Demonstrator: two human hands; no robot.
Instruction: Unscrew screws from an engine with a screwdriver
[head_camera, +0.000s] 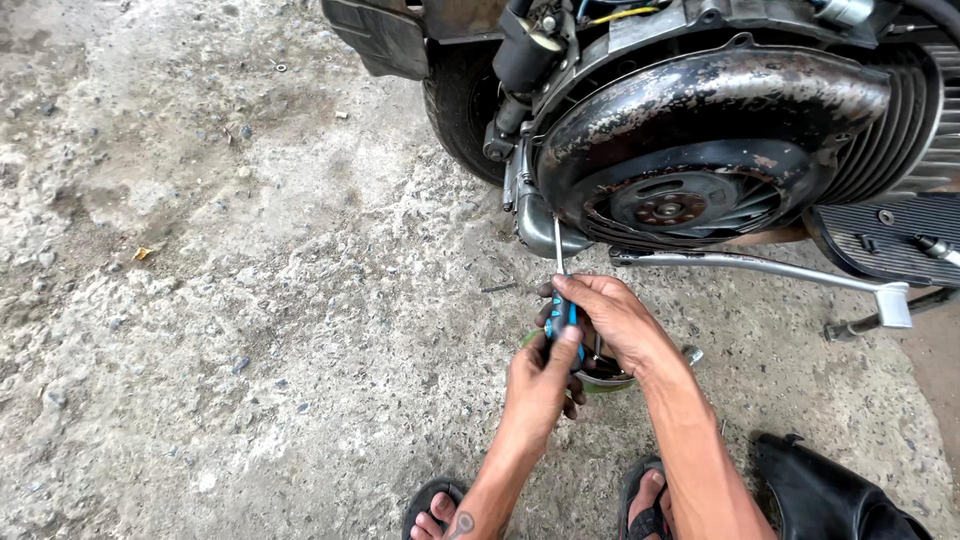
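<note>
While my left hand (540, 375) and my right hand (610, 315) both wrap the blue-and-black handle, my fingers (570, 345) are clamped together on the screwdriver (562, 300), left hand lower, right hand closing over the top from the right. Its thin steel shaft points straight up, and the tip meets the underside of the scooter engine case (545, 225), just left of the rusty black fan cover (700, 130) with its slotted flywheel fan (680, 210). Directly under my hands sits a small green bowl (600, 383) on the concrete floor (250, 300); my hands hide most of it, so I cannot tell what lies inside. A chrome kick-start lever (780, 270) runs off to the right. My sandalled feet (640, 510) show at the bottom, beside a black bag (830, 495).
</note>
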